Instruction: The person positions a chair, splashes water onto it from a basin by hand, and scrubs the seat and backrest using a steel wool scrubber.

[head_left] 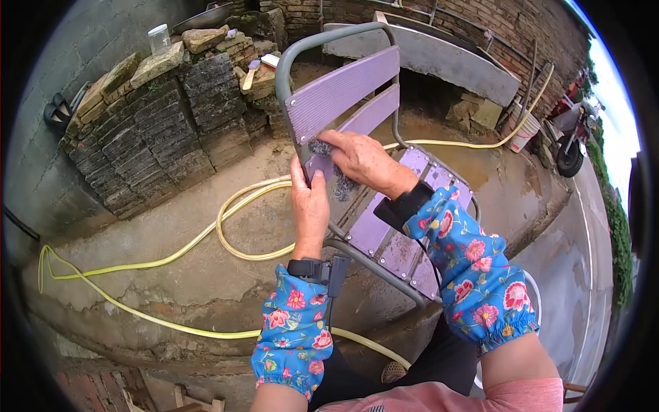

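Note:
A chair with purple slats and a grey tubular frame stands in front of me, its seat wet and marked with dirt. My left hand grips the near side of the backrest at its lower slat, thumb on the slat's face. In my right hand is a dark grey steel wool scrubber, pressed against that same slat close to the left hand. Part of the scrubber is hidden under the fingers. Both forearms wear blue floral sleeves and black wrist straps.
A yellow hose loops over the wet concrete around the chair. Stacked bricks at left carry a jar and a brush. A concrete trough stands behind, with a bucket and a motorbike at right.

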Demonstrator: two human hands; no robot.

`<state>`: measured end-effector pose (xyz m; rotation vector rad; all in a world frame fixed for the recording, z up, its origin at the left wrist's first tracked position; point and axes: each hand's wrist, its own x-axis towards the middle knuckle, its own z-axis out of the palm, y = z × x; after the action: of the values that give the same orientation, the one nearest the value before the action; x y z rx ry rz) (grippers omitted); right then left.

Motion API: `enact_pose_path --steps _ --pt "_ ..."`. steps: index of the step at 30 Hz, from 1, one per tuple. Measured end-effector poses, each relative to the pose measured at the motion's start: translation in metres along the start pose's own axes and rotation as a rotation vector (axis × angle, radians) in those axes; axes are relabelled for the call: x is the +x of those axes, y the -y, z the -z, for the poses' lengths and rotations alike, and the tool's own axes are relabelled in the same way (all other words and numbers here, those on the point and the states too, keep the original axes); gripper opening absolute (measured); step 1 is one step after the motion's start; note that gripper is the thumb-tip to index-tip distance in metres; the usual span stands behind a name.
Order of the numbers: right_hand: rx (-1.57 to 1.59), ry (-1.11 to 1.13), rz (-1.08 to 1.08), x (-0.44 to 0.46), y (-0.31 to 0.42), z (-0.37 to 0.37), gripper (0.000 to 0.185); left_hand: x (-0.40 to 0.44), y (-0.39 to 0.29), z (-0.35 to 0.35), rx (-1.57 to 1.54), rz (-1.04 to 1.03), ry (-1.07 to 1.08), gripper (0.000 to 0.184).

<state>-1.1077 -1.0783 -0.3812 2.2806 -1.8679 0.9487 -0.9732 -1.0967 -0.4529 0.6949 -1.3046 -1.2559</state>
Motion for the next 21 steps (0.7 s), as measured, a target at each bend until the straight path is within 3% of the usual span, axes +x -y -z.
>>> enact_pose_path --steps 2,5,7,9,12,15,16,19,21 --pt "-0.019 0.034 0.027 -0.008 0.016 0.003 0.035 0.000 0.004 -0.001 -0.060 -0.013 0.009 0.048" --pt "-0.195 -0.017 -0.011 0.006 -0.022 0.012 0.035 0.001 0.010 -0.002 -0.139 -0.030 0.021 0.050" --pt "-0.322 -0.032 -0.161 0.019 -0.050 0.019 0.038 -0.001 0.000 -0.002 -0.171 -0.018 0.005 0.050" --pt "-0.257 -0.015 -0.146 0.017 -0.045 0.011 0.037 -0.004 0.004 0.000 -0.090 -0.053 -0.036 0.050" --pt "-0.028 -0.016 0.053 -0.009 0.021 -0.009 0.035 0.000 0.001 -0.003 -0.063 -0.079 -0.063 0.051" --pt "-0.209 0.122 -0.027 0.006 0.002 0.016 0.038 -0.001 0.003 0.000 -0.123 -0.086 -0.032 0.051" --pt "-0.258 0.051 -0.043 0.013 -0.034 0.014 0.037 -0.003 0.006 0.001 -0.116 -0.092 -0.022 0.051" --pt "-0.248 0.055 -0.179 0.021 -0.038 0.013 0.037 0.001 0.013 0.003 -0.038 -0.079 -0.034 0.053" --pt "-0.069 0.075 -0.002 0.003 0.003 0.006 0.037 -0.003 0.006 0.004 -0.030 -0.067 -0.037 0.053"
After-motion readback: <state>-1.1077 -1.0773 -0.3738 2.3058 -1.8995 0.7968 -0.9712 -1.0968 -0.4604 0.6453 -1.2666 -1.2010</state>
